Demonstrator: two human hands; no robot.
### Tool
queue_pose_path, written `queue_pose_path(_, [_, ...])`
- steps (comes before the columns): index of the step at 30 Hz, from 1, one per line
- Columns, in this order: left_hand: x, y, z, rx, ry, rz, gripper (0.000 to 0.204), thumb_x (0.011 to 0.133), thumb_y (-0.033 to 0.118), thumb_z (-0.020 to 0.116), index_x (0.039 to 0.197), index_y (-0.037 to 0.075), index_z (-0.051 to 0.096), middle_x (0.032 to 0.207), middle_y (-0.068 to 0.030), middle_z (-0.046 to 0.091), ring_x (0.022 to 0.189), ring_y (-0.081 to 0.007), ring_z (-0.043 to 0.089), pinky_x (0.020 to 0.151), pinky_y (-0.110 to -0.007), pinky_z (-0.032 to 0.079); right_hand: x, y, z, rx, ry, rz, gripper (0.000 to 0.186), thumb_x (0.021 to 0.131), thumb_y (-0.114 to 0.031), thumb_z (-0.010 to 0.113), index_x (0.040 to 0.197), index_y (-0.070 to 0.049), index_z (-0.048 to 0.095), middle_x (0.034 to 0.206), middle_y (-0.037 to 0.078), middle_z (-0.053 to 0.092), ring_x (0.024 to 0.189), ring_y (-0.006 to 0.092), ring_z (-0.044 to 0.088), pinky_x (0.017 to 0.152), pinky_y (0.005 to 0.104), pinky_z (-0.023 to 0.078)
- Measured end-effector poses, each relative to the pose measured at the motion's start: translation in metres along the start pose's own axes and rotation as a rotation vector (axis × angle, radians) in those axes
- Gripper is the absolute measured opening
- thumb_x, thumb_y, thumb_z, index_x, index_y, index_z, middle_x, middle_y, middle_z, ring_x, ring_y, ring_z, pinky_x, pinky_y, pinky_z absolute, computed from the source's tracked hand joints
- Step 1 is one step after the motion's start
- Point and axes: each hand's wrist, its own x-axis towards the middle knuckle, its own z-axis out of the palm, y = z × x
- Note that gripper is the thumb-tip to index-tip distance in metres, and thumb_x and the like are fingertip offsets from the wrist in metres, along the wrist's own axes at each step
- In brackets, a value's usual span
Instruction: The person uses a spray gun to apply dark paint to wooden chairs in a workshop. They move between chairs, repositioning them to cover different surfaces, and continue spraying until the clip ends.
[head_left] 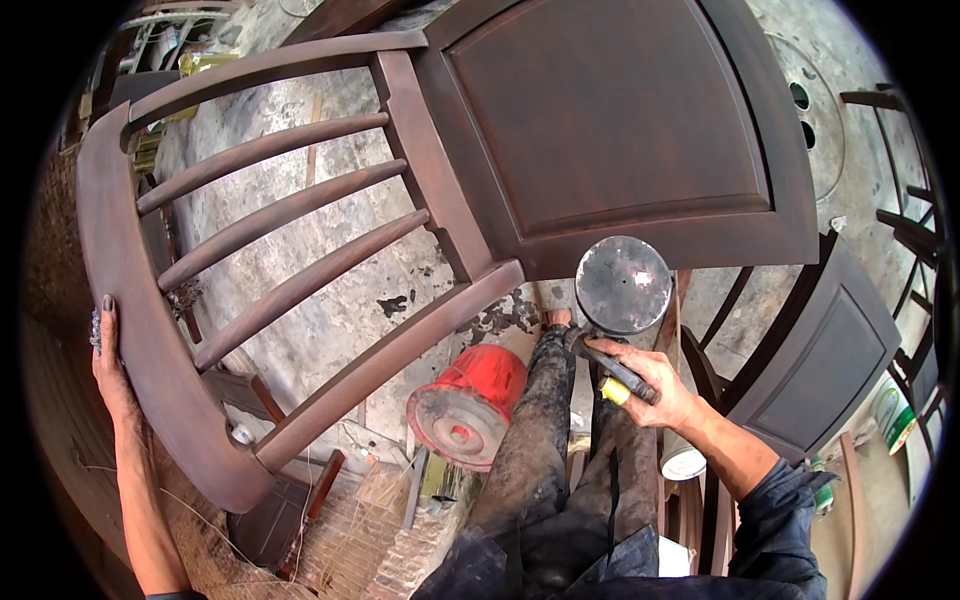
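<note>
A dark brown wooden chair (105, 215) takes up the upper left. Its back has three curved slats, and a wide panelled seat (610, 110) joins it at the top. My left hand (115, 370) is closed on the outer edge of the chair's top rail, with the fingers partly hidden. A small grey crumpled thing shows beside those fingertips; I cannot tell if it is held. My right hand (655, 385) grips the handle of a paint spray gun (622, 285). Its round, stained cup lid faces up, just below the seat's near edge, and a yellow piece shows by the handle.
A red upturned bucket (470, 400) stands beside my legs, under the chair back. Another panelled chair (825, 350) is to the right, with more dark frames beyond it. A white and green can (893, 415) lies at far right. Cardboard (360, 525) covers floor at lower left.
</note>
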Motion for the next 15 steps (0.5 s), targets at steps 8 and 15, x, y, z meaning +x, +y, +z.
queue_pose_path(8, [-0.002,0.003,-0.002,0.005,0.004,-0.014,0.059,0.09,0.051,0.07,0.125,0.004,0.063,0.106,-0.005,0.067,0.089,-0.0122,0.064,0.08,-0.029,0.053,0.004,-0.02,0.008,0.094,-0.013,-0.022,0.035,0.078,-0.002,0.069,0.111,0.003,0.059,0.133,0.026,0.061,0.104,0.0417,0.069,0.086,0.0376,0.056])
queue_pose_path(15, [0.005,-0.001,-0.005,0.011,-0.033,-0.015,0.058,0.091,0.051,0.068,0.126,0.004,0.063,0.109,-0.0056,0.067,0.092,-0.0125,0.064,0.082,-0.029,0.052,0.002,-0.008,0.005,0.028,-0.015,-0.045,0.091,0.071,0.009,0.058,0.154,-0.019,0.031,0.138,0.025,0.057,0.123,0.0459,0.059,0.103,0.0481,0.05])
